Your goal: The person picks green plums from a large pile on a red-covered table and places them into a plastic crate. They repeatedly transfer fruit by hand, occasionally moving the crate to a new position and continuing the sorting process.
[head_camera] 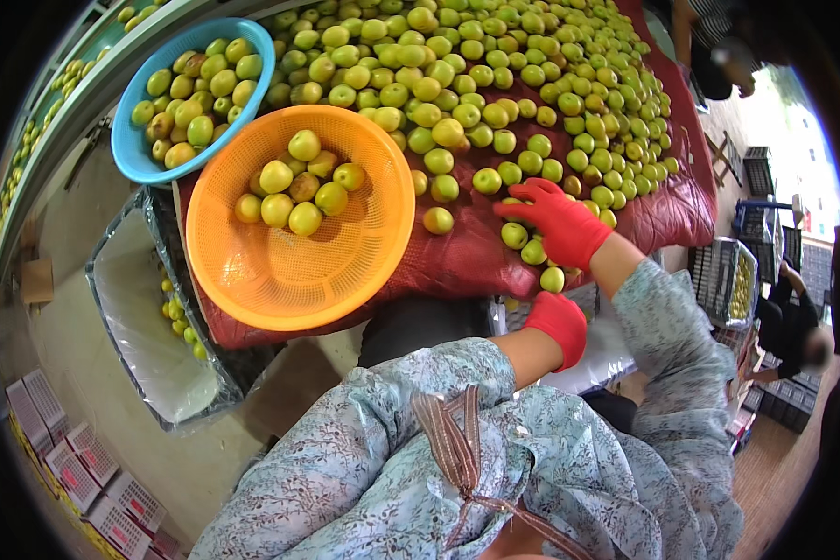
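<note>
In a red glove, my right hand [563,222] reaches over small round yellow-green fruits [514,235] near the front edge of a table padded with dark red sheeting [455,262]. Its fingers are spread, touching or just above the fruits. My left hand [558,330], also red-gloved, is lower, at the table edge beside a single fruit [551,279]; its fingers are curled and partly hidden, so whether it holds anything is unclear. Left of my hands, an orange mesh basket [280,269] holds several fruits, some with brown patches. Behind it, a blue basket [264,52] is fuller.
Many fruits [420,56] cover the table's far part. A plastic-lined crate [150,350] with some fruits stands below left. Printed cartons [84,469] lie on the floor. At right are stacked crates [724,273] and a person [787,322]; another person [724,49] stands beyond the table.
</note>
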The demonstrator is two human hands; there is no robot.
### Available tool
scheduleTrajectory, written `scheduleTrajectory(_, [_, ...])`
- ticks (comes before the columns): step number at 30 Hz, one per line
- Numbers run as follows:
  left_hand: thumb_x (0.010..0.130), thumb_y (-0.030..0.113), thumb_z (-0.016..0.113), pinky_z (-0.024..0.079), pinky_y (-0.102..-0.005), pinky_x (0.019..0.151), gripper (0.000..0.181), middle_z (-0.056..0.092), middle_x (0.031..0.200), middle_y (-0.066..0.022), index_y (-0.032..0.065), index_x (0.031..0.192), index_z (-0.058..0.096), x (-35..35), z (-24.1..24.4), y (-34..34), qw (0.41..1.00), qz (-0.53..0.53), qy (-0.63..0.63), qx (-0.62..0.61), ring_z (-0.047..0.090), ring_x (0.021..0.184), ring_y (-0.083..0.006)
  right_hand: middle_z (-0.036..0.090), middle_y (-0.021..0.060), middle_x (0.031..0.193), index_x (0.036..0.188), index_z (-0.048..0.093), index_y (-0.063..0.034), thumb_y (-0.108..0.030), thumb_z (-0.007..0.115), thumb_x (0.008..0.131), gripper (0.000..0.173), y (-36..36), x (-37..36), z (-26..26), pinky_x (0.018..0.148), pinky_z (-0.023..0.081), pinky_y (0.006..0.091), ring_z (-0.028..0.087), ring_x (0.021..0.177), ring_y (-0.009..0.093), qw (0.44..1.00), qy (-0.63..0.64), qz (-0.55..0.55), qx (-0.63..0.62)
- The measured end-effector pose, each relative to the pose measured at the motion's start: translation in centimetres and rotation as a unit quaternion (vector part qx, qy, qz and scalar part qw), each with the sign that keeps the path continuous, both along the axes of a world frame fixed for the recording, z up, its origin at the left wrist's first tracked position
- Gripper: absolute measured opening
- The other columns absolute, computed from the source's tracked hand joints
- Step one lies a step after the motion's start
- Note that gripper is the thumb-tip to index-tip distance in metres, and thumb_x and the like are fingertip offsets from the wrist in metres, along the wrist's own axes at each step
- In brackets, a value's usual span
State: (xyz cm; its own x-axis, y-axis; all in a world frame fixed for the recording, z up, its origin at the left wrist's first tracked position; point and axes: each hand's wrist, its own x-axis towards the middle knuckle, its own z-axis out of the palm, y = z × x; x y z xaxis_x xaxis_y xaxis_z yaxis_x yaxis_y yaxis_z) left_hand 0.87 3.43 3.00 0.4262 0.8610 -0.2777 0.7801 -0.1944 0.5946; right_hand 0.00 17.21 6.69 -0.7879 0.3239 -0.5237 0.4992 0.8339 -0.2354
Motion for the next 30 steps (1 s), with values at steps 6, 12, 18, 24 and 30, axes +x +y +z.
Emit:
scheduleTrajectory(6, [0.081, 0.033, 0.051, 0.047, -0.0417, 0.068, 0.031, 0.066, 0.092, -0.0103, 0.0099, 0.086, 0.07, 0.4, -0.7, 0.5, 0.999, -0.006, -0.002, -0.045, 0.063, 0.086, -0.0263, 0.063, 0.0073, 0.1, 0.103, 0.067, -0.0223, -0.011, 0.058, 0.069, 0.037, 6.9, -6.1, 2.2, 0.078, 0.051, 0.037, 0.06, 0.09, 0.028, 0.996, 0.068, -0.054, 0.011])
scheduleTrajectory(12, [0.079, 0.023, 0.054, 0.043, -0.0426, 0.07, 0.028, 0.066, 0.102, -0.0103, 0.0086, 0.098, 0.069, 2.1, -2.1, 0.2, 0.999, -0.034, -0.003, -0.026, 0.062, 0.093, -0.025, 0.061, 0.0083, 0.116, 0.116, 0.061, -0.0272, -0.009, 0.054, 0.076, 0.045, 10.5, -16.7, -2.7, 0.085, 0.049, 0.0387, 0.06, 0.103, 0.03, 0.978, 0.128, -0.096, 0.133])
scheduleTrajectory(18, [0.079, 0.023, 0.054, 0.044, -0.0444, 0.072, 0.03, 0.066, 0.104, -0.0119, 0.0073, 0.1, 0.068, 4.2, -5.1, 0.4, 0.996, -0.071, -0.047, 0.001, 0.062, 0.095, -0.0269, 0.06, 0.0112, 0.116, 0.128, 0.051, -0.0216, -0.016, 0.06, 0.074, 0.055, 8.5, -15.6, -3.9, 0.084, 0.05, 0.0419, 0.06, 0.103, 0.032, 0.981, -0.108, -0.026, 0.158])
scheduleTrajectory(24, [0.08, 0.032, 0.048, 0.046, -0.0436, 0.075, 0.035, 0.066, 0.092, -0.0148, 0.0058, 0.088, 0.069, 0.0, 0.0, 0.3, 0.998, 0.001, -0.056, -0.008, 0.062, 0.088, -0.031, 0.06, 0.0098, 0.112, 0.117, 0.057, -0.0188, -0.024, 0.063, 0.075, 0.043, 6.2, -4.2, -1.9, 0.081, 0.049, 0.039, 0.061, 0.097, 0.03, 0.993, -0.005, -0.101, 0.061])
scheduleTrajectory(30, [0.079, 0.022, 0.054, 0.044, -0.0487, 0.077, 0.032, 0.063, 0.115, -0.0118, 0.0119, 0.105, 0.068, -0.7, 1.2, 1.4, 0.992, -0.062, -0.026, -0.104, 0.06, 0.104, -0.0286, 0.063, 0.0084, 0.098, 0.118, 0.055, -0.0074, -0.044, 0.052, 0.09, 0.046, 2.9, -9.6, 0.2, 0.073, 0.051, 0.031, 0.062, 0.085, 0.019, 0.884, 0.251, -0.162, -0.36])
